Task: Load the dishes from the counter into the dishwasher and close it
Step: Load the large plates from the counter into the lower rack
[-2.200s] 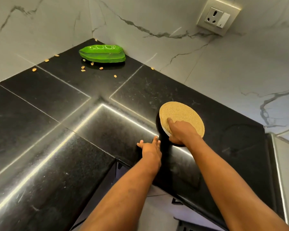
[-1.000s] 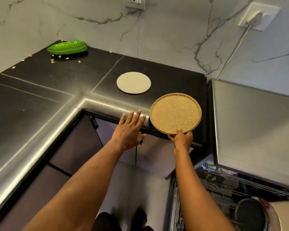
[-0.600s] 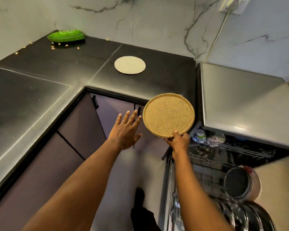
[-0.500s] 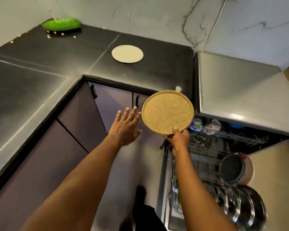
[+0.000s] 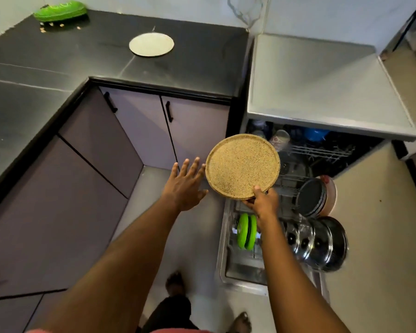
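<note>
Looking down into a kitchen corner. At the upper left of the frame, green plates (image 5: 60, 13) sit stacked on the black counter (image 5: 58, 56), with crumbs (image 5: 51, 24) scattered just beside them. Further right, near the top centre, a pale plate (image 5: 151, 44) lies flat on the same counter, so there are dishes yet to load. Below the counter run mauve cabinets (image 5: 139, 126) with dark handles. At centre, the left hand (image 5: 184, 186) is empty, fingers spread, just beside the left rim of a tan plate (image 5: 242, 165). Whether a fingertip touches the rim cannot be told, and the hand looks ready to steady the plate. The tan plate is in the air, tilted face up toward the camera, over the far left corner of the rack. The right hand (image 5: 262, 200) pinches its near rim, thumb on top and fingers beneath, a grip that probably lets the plate be turned on edge for a slot. To the right, the dishwasher (image 5: 322, 75) stands open with its lower rack (image 5: 228, 236) pulled out. Green dishes (image 5: 246, 231) stand on edge at the rack's left, directly under the right wrist. A dark pan (image 5: 311, 195) and steel pots (image 5: 317, 243) crowd its right side. Free slots seem to lie between these, so the plate will likely have to go down past the green dishes without knocking them. An upper rack (image 5: 320, 150) holding cups sits further back inside.
</note>
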Demonstrator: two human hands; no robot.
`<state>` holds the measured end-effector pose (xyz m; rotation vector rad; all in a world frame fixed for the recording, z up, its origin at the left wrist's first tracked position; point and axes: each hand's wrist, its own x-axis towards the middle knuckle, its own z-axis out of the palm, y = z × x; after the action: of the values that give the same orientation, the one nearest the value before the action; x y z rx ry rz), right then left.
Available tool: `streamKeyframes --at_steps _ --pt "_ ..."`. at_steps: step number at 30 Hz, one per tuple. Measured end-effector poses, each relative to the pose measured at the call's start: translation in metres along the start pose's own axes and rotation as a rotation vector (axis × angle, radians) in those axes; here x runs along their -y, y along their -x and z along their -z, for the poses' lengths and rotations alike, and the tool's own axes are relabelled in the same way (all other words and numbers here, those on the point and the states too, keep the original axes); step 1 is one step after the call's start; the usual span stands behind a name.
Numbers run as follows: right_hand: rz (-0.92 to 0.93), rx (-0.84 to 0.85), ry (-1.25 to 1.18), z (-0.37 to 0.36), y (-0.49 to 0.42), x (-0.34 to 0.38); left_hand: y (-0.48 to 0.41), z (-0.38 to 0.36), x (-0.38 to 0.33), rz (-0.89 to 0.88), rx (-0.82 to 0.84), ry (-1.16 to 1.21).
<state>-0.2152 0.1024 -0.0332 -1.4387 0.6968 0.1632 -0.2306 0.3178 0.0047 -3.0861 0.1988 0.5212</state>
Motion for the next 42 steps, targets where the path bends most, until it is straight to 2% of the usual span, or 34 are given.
streamKeyframes --at_steps 7,14,20,26,29,33,37,42 --pt "0.007 -0.029 0.073 0.099 -0.012 -0.006 0.003 -0.021 -0.112 -0.031 0.089 -0.053" --pt "0.001 -0.048 0.367 0.159 -0.069 -0.018 -0.04 -0.047 -0.171 -0.073 0.196 -0.117" --pt "0.027 -0.095 0.644 0.191 -0.119 -0.008 -0.114 -0.076 -0.21 -0.178 0.327 -0.063" --pt "0.068 -0.227 0.857 0.201 -0.229 -0.019 -0.225 -0.144 -0.254 -0.289 0.433 -0.078" --pt "0.094 -0.288 0.957 0.205 -0.294 -0.038 -0.286 -0.188 -0.282 -0.29 0.464 -0.056" --pt "0.176 -0.359 0.98 0.22 -0.372 -0.076 -0.356 -0.251 -0.312 -0.294 0.434 -0.082" --pt "0.218 -0.453 1.02 0.233 -0.421 -0.102 -0.401 -0.303 -0.329 -0.274 0.449 -0.064" --pt "0.219 -0.454 1.042 0.244 -0.45 -0.122 -0.426 -0.357 -0.34 -0.25 0.501 -0.096"
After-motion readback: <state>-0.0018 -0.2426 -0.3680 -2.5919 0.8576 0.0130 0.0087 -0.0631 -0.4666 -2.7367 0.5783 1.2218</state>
